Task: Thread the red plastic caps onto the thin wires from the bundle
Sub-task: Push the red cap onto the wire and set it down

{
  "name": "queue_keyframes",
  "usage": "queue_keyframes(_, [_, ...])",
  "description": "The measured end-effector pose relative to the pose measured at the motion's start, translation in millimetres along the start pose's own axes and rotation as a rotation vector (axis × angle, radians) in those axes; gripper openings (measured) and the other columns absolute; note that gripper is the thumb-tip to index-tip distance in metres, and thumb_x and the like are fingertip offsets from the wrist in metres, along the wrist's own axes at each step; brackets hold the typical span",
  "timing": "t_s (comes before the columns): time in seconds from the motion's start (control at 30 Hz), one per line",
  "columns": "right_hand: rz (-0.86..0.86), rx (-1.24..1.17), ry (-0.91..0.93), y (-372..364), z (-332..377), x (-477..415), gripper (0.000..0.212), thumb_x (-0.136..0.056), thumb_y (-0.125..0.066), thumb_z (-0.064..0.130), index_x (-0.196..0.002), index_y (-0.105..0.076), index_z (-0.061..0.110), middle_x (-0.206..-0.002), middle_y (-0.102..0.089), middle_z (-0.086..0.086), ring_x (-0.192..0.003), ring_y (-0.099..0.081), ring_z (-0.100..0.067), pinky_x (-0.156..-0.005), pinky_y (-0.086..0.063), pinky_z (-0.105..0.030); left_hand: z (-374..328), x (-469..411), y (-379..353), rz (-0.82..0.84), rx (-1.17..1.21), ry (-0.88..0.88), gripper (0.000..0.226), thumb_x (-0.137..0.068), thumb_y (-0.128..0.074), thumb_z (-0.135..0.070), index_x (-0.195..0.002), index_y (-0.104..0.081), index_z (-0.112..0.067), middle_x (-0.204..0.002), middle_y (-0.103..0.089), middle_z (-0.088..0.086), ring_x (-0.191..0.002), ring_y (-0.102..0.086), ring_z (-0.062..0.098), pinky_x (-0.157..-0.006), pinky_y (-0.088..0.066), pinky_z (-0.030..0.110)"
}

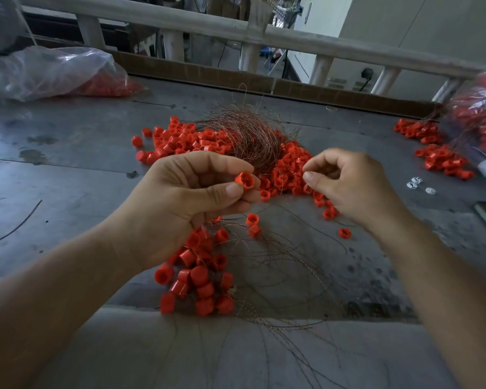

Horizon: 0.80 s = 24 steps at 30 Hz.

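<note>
My left hand [197, 197] pinches one red cap [244, 180] between thumb and forefinger, its open end facing my right hand [348, 186] at 3 o'clock. That hand's thumb and forefinger are pressed together; whether on a wire, I cannot tell. The wire bundle [247, 136] lies among loose caps [180, 138] at 12 o'clock, and the threaded caps [199, 276] hang at 6 o'clock.

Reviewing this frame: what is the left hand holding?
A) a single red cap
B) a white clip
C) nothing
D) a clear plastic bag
A: the left hand pinches one red cap between thumb and fingertips, with the cap's hollow end turned toward the camera.
</note>
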State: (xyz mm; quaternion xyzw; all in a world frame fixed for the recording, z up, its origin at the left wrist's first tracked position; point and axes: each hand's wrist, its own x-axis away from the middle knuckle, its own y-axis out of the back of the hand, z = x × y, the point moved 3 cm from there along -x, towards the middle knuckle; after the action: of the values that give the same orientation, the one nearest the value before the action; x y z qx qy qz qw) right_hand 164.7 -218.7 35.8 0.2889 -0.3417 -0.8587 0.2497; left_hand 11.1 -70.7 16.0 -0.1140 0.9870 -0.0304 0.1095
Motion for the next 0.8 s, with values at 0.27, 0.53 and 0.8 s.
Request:
queue_keyframes(0.27, [0.032,0.283,0.033,-17.5,-16.6,-6.7,0.02,-0.079,-0.068,0.017,-0.099,-0.067,0.018,-0.086,-0.054,0.004,-0.076,-0.049,-0.01,-0.071,-0.039,-0.024,1.7,-0.9,0.5,-0.024,-0.023,0.007,0.022,-0.065,-0.069,-0.02,-0.085,-0.073,-0.028,-0.089,-0.072,-0.002,-0.087,-0.067,0.013,-0.081,-0.054,0.029])
queue_keyframes(0.53, [0.048,0.347,0.03,-25.2,-16.8,-8.4,0.01,-0.078,-0.069,0.021,-0.085,-0.063,0.017,-0.083,-0.053,0.006,-0.081,-0.053,-0.015,-0.074,-0.045,-0.031,5.7,-1.6,2.5,-0.018,-0.037,0.016,0.024,-0.068,-0.068,-0.02,-0.09,-0.072,-0.027,-0.093,-0.072,-0.001,-0.091,-0.067,0.014,-0.083,-0.054,0.028])
queue_keyframes(0.8, [0.081,-0.294,-0.151,-9.6,-12.5,-6.9,0.012,-0.081,-0.065,0.004,-0.079,-0.063,0.016,-0.063,-0.063,0.005,-0.052,-0.057,0.001,-0.053,-0.046,-0.02,5.4,-1.5,0.2,-0.012,-0.042,0.016,0.031,-0.059,-0.07,-0.033,-0.09,-0.072,-0.029,-0.093,-0.072,-0.002,-0.091,-0.068,0.014,-0.079,-0.054,0.025])
